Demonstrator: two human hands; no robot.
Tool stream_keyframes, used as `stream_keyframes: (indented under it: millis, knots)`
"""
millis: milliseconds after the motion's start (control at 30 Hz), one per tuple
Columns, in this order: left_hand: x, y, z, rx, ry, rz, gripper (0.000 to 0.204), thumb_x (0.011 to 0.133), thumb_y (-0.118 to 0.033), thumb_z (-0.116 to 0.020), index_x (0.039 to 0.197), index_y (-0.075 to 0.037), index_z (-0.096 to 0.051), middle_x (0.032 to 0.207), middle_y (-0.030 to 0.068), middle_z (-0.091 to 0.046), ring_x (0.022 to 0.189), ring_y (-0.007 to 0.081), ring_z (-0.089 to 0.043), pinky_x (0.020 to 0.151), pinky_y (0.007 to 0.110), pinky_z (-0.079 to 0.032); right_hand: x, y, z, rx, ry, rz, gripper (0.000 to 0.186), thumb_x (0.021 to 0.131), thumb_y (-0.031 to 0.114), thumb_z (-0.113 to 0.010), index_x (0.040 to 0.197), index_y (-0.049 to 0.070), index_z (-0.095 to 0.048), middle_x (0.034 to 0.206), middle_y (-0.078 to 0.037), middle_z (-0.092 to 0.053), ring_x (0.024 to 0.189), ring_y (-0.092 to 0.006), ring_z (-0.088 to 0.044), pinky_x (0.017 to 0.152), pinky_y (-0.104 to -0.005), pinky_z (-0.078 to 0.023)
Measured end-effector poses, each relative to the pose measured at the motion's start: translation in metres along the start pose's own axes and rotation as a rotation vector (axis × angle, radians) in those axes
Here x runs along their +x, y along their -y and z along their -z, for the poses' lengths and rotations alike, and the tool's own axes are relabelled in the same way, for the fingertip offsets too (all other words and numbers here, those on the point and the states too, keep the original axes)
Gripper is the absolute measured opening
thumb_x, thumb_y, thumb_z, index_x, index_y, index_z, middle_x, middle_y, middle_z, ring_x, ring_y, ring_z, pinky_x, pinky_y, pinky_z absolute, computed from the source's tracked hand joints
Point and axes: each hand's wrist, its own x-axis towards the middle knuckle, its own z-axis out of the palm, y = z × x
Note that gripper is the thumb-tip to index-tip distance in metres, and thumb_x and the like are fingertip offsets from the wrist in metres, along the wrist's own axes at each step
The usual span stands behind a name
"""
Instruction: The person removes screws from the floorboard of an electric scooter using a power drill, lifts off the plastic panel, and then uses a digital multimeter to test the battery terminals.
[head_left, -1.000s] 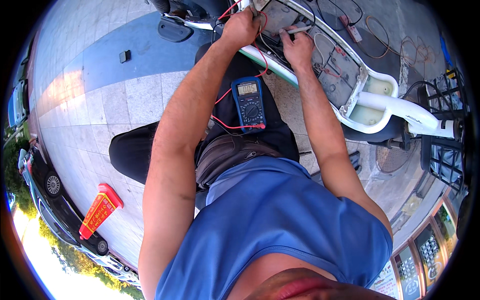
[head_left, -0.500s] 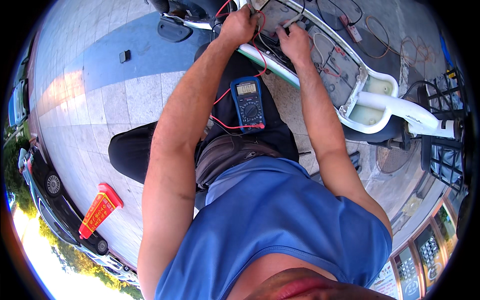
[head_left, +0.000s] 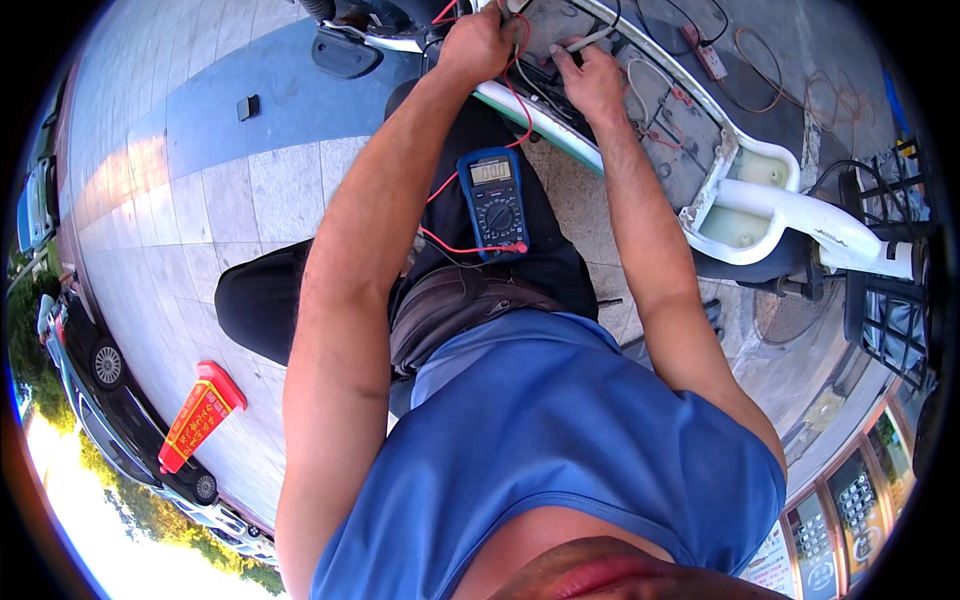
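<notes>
My left hand [head_left: 478, 42] is closed at the open battery compartment [head_left: 675, 120] of a white scooter, with red wires beside it; what its fingertips grip is hard to make out. My right hand [head_left: 592, 82] pinches a pale grey cable [head_left: 585, 42] over the grey compartment, to the right of my left hand. A blue multimeter [head_left: 492, 205] rests on my dark-clad thigh below both hands, its red and black leads running from it. More wires with red terminals [head_left: 680, 98] lie in the compartment right of my right hand.
Pale paving [head_left: 200, 190] with a small black object [head_left: 248, 108] lies left. A red cone [head_left: 200, 415] and parked cars [head_left: 110, 365] are at lower left. A power strip [head_left: 704, 50] with tangled cords is upper right; the scooter's front tube [head_left: 830, 230] and black basket [head_left: 885, 330] are at right.
My right hand has shifted slightly up and left, its grip on the pale cable now higher. My left hand has moved slightly upward.
</notes>
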Motion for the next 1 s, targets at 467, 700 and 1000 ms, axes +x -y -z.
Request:
stream_keyframes:
  millis: [467,700,1000]
  knots:
    - [0.014,-0.03,0.017,-0.018,0.109,0.104,0.047,0.094,-0.032,-0.058,0.126,0.001,-0.054,0.092,0.0316,-0.068,0.09,0.0501,-0.066,0.078,0.056,-0.054,0.038,0.025,0.013,-0.357,0.353,0.015,0.036,0.09,0.034,-0.069,0.101,0.0,-0.071,0.094,-0.027,-0.07,0.093,-0.0429,-0.067,0.08,-0.047,-0.054]
    - [-0.004,-0.023,0.012,0.084,0.246,-0.153,0.031,0.094,-0.026,-0.062,0.114,-0.003,-0.059,0.089,0.0177,-0.07,0.088,0.0399,-0.068,0.074,0.047,-0.054,0.04,-0.007,0.007,-0.221,0.291,0.007,0.03,0.088,0.033,-0.07,0.097,0.004,-0.072,0.093,-0.022,-0.071,0.092,-0.0411,-0.068,0.082,-0.0477,-0.054]
    - [-0.023,-0.027,0.015,0.153,0.116,-0.292,0.028,0.092,-0.018,-0.062,0.118,-0.008,-0.06,0.098,0.0147,-0.069,0.093,0.0335,-0.069,0.075,0.044,-0.056,-0.012,0.034,0.018,-0.166,0.142,0.24,0.02,0.086,0.014,-0.067,0.105,0.01,-0.07,0.103,-0.015,-0.069,0.099,-0.0363,-0.066,0.087,-0.0447,-0.053]
